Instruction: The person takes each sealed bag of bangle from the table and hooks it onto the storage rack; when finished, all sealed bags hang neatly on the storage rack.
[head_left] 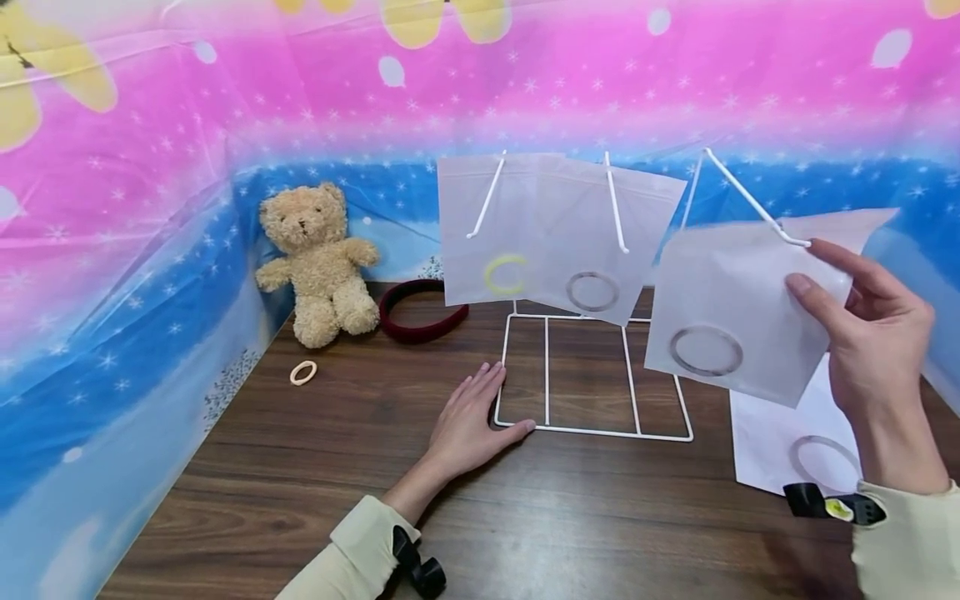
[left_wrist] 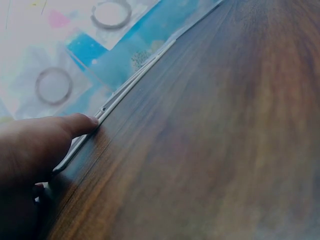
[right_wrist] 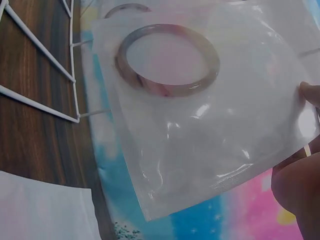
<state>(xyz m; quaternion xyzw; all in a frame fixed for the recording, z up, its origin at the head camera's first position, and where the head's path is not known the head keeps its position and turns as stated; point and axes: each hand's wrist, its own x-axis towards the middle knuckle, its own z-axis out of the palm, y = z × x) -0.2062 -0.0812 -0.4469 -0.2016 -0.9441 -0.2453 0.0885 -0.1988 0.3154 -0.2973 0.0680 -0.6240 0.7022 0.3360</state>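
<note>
My right hand pinches a translucent plastic bag with a grey-brown bangle inside. The bag is at the tip of a white hook on the wire display rack; whether the hook passes through it I cannot tell. In the right wrist view, the thumb presses on the bag's face. My left hand rests with straight fingers at the rack base's front left corner, its thumb touching the front wire. Two bags hang on the other hooks, one with a yellow-green bangle, one with a brownish bangle.
Another bag with a bangle lies on the wooden table, below my right hand. Toward the back left are a teddy bear, a dark red headband and a small cream ring. Patterned cloth hangs behind.
</note>
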